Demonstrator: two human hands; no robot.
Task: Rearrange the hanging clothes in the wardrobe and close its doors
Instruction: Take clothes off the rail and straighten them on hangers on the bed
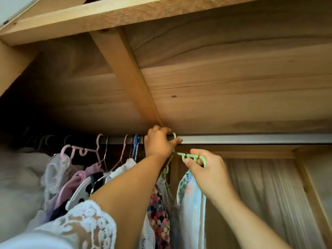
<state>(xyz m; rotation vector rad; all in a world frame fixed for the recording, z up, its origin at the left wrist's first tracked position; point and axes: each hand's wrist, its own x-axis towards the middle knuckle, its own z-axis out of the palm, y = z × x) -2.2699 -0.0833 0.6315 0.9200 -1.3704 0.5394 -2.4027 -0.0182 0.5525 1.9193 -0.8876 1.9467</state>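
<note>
Lace sleeve (86,220) nearest the camera, on the left arm. Right hand (210,169) pinches the shoulder end of a green hanger (190,156), fingers curled round it. A pale garment (190,198) hangs from that hanger. Left hand (158,142) is up at the metal rail (251,139), fingers wrapped over the green hook where it sits on the rail. Left of it, bunched clothes (77,178) on pink hangers (80,150); rail to the right looks bare.

Judgement: midway through rearranging. One hanger is being seated or shifted, the crowded left group appears unsorted. Doors not in view; the view into the open wardrobe suggests closing is not yet done.
</note>
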